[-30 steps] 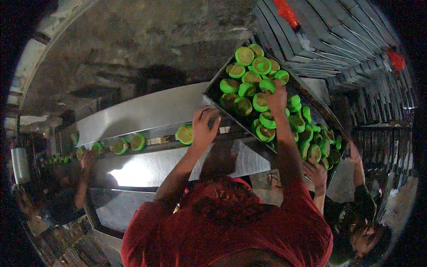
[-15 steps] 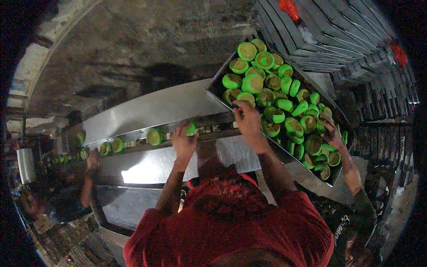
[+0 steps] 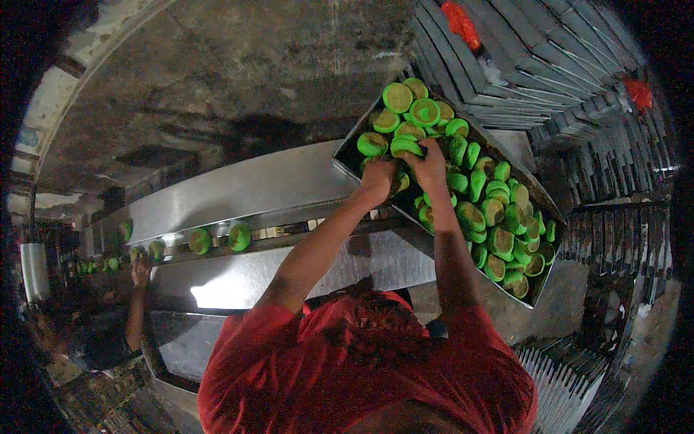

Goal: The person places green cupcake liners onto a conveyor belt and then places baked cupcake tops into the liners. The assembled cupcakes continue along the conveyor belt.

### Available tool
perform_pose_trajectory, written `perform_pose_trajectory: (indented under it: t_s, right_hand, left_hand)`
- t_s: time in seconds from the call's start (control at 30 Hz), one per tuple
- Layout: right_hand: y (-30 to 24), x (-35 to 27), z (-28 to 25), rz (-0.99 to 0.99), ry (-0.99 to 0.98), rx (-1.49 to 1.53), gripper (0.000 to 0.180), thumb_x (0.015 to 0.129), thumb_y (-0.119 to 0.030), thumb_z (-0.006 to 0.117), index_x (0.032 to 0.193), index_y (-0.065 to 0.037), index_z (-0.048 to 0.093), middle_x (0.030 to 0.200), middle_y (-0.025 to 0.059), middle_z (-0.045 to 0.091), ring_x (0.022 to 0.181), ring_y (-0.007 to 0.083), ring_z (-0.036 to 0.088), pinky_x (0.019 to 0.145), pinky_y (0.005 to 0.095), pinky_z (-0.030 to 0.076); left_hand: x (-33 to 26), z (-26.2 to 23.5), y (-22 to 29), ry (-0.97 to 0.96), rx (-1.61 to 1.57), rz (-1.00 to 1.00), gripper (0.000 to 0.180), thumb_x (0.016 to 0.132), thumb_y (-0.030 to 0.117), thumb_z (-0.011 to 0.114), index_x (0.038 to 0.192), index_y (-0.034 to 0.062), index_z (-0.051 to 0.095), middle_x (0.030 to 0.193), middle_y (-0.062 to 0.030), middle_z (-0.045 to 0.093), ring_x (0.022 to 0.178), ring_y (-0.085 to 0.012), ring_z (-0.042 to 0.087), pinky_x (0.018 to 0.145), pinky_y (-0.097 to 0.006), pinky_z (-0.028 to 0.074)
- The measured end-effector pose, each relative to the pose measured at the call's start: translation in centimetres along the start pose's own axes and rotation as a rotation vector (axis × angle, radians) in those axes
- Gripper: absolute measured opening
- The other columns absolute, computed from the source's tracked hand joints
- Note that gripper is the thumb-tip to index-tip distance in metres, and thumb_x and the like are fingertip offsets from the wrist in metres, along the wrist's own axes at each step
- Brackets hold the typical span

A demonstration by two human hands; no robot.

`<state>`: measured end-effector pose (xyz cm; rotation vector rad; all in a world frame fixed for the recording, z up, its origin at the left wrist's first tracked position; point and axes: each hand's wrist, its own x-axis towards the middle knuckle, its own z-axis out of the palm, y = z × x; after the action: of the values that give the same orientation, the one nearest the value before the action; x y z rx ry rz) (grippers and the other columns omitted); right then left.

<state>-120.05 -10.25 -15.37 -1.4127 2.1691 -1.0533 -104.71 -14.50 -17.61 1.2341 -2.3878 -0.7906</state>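
Bright green round buns with brownish flat faces fill a dark metal tray (image 3: 546, 286) at the right. Both of my hands reach into the tray's near left corner, side by side. My right hand (image 3: 430, 168) is closed on a green bun (image 3: 407, 146), its fingertips at the bun's edge. Just left of it, my left hand (image 3: 380, 181) is curled among the buns at the tray's rim. The left fingers are mostly hidden, and what they grip does not show. Below my hands, part of another green bun (image 3: 403, 182) is visible.
A narrow conveyor (image 3: 271, 231) between metal side plates runs left from the tray, carrying spaced green buns (image 3: 239, 237). Another person's hand (image 3: 142, 269) is at its far left part. Stacked dark metal trays (image 3: 499, 54) stand at the back right, with a red bundle (image 3: 461, 25) on them.
My left hand has left the conveyor and reached right into the tray. My right hand has moved farther into the tray. Another person's arm at the right has gone; buns on the conveyor moved left.
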Motion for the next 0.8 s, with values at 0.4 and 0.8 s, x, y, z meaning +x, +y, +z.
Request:
perform_pose_trajectory:
  t_s: [0.4, 0.8]
  right_hand:
    - [-2.5, -16.6, 11.0, -0.7, -0.348, -0.088, 0.038, 0.088, -0.015, 0.064, 0.125, -0.01, 0.06, 0.127, 0.0159, 0.058, 0.11, 0.0379, 0.06, 0.09, 0.0461, 0.052]
    - [4.3, -1.7, -0.9, -0.081, -0.082, -0.753, 0.063, 0.078, -0.025, 0.073, 0.13, -0.002, 0.046, 0.114, 0.0269, 0.06, 0.107, 0.0365, 0.061, 0.094, 0.0449, 0.048]
  left_hand:
    - [-24.8, -10.1, -16.1, 0.659, 0.323, -0.254, 0.034, 0.076, 0.0, 0.068, 0.109, 0.0072, 0.064, 0.118, -0.0149, 0.056, 0.115, -0.0347, 0.051, 0.097, -0.047, 0.042]
    - [-7.5, -8.7, -5.7, 0.496, -0.123, 0.139, 0.03, 0.075, 0.004, 0.071, 0.105, 0.0082, 0.069, 0.107, -0.0126, 0.066, 0.106, -0.0323, 0.059, 0.093, -0.041, 0.047]
